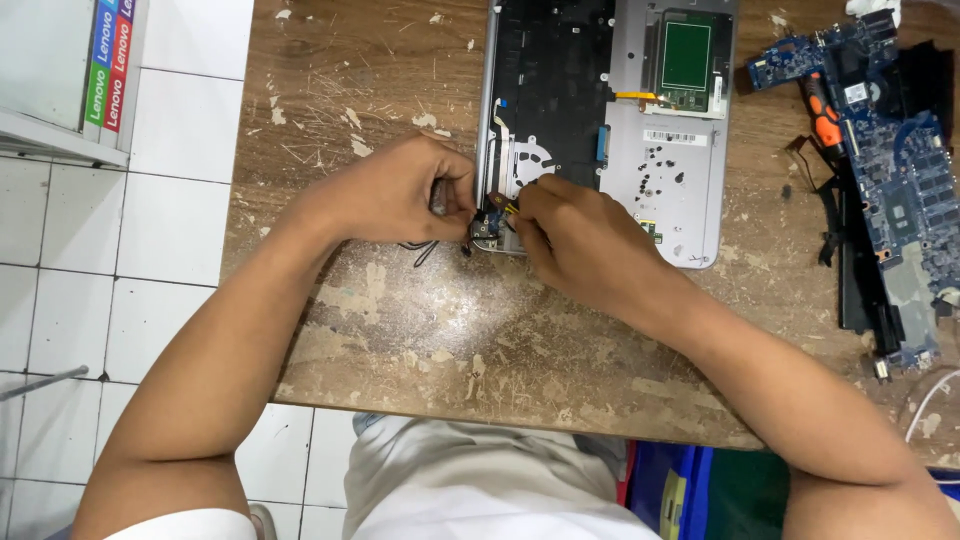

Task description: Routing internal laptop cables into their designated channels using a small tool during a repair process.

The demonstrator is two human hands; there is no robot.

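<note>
We have the laptop shell [640, 130] stripped at the frame's top centre – its blue board [900, 170] lies out at the right. Both hands, left hand [400, 190] and right hand [580, 240], pinch a small part [488, 228] at its lower left corner; fitting remains.

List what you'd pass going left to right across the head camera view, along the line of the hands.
White tiled floor → worn wooden table → left hand → small board with wires → right hand → opened laptop shell → orange-handled tool → blue circuit board.
</note>
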